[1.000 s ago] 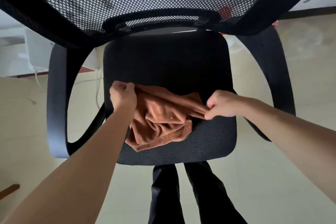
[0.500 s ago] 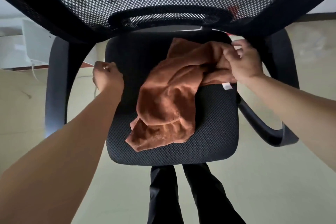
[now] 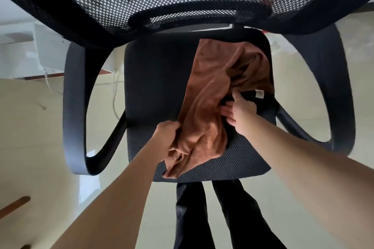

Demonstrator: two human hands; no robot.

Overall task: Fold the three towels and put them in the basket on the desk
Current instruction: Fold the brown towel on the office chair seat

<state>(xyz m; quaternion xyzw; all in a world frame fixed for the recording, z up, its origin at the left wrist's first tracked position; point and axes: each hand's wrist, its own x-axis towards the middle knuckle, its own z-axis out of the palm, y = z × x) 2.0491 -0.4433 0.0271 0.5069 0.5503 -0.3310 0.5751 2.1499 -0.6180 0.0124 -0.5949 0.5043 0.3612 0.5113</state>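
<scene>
While the left hand [image 3: 167,134] is pinching the towel [image 3: 210,87], the right hand [image 3: 241,110], spread just beyond that grip, should be finding a corner.

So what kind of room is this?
Probably an office or study, though I can't be sure. There's a black mesh office chair with armrests, white furniture with cables hanging beside it, and a smooth pale floor. A rust-brown cloth towel lies crumpled on the chair.
</scene>
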